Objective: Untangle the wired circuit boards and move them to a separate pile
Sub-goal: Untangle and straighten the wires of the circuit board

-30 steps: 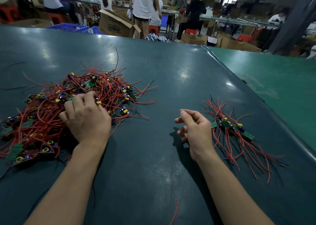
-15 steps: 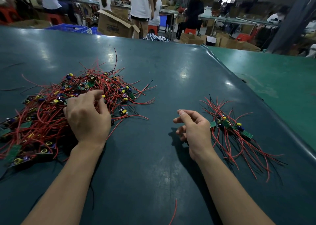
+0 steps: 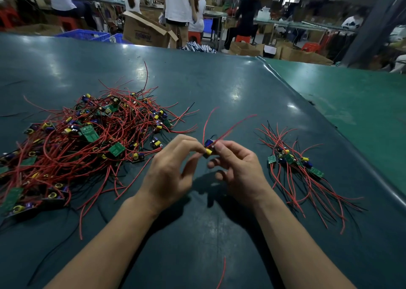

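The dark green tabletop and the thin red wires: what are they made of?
Dark green tabletop: probably a smooth, glossy rubber or vinyl sheet; it mirrors the ceiling lights. Thin red wires: seemingly plastic-insulated, flexible, since they bend in loose curves. Metal cores aren't visible.

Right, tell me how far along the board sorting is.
Done: a small pile of separated boards lies on the right, wires trailing toward the person. In hand: one wired board, pinched between the left hand and right hand above the table, its red wires sticking up. Left: the big tangled heap on the left, clearly most of the job.
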The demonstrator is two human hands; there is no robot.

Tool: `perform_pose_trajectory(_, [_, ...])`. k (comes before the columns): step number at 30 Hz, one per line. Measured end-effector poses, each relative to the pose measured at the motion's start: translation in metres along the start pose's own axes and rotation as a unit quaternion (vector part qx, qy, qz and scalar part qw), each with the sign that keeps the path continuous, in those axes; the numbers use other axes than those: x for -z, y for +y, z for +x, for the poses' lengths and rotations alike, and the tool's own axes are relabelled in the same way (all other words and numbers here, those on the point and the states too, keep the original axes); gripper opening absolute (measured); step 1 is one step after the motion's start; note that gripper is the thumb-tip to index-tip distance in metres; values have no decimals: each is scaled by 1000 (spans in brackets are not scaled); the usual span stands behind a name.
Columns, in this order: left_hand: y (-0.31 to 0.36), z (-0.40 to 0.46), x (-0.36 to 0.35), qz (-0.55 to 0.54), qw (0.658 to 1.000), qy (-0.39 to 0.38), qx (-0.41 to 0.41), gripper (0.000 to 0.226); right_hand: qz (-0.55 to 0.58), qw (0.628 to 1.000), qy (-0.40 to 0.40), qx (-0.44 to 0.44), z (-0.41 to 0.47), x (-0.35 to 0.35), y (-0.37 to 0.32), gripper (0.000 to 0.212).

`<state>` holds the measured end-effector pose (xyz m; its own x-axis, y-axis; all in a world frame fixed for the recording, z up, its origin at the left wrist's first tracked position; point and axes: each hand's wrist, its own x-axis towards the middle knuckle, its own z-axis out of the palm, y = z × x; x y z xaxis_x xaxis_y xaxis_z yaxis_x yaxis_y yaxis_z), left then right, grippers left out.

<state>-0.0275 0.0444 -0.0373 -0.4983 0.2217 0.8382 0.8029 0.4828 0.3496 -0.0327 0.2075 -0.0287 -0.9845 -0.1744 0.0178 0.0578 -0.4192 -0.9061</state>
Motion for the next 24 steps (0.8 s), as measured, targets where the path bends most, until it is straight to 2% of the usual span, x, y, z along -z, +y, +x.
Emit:
perform_pose_trajectory(4, [0, 0, -2, -8, 997, 13, 71, 17, -33, 999, 9, 19, 1, 5, -1, 13])
perform_pose_trajectory(6, [3, -2, -4, -45, 989, 23, 138, 14, -84, 995, 16, 49, 1, 5, 1, 8])
perform_pose_trajectory(9, [6, -3, -5, -106, 968, -2, 227, 25, -115, 988, 34, 95, 0, 3, 3, 13])
perform_pose_trajectory(12, [5, -2, -8, -107, 960, -37, 257, 30, -130, 984, 25, 122, 0, 2, 4, 17])
perform_pose_trajectory(15, [4, 0, -9, -153, 942, -9, 300, 24, -123, 982, 25, 140, 0, 1, 5, 20])
perform_pose_trajectory(18, [3, 4, -8, -267, 884, 51, 380, 22, -84, 981, 64, 163, 0, 2, 3, 25])
perform_pose_trajectory(21, [3, 8, -7, -376, 815, 107, 428, 26, -97, 961, 165, 200, 2, 5, 1, 27])
perform_pose_trajectory(23, [1, 9, -4, -424, 775, 129, 450, 28, -70, 956, 220, 180, 3, 8, -1, 28])
perform_pose_trajectory(24, [-1, 9, -3, -438, 764, 125, 456, 29, -54, 962, 229, 141, 4, 9, -2, 27])
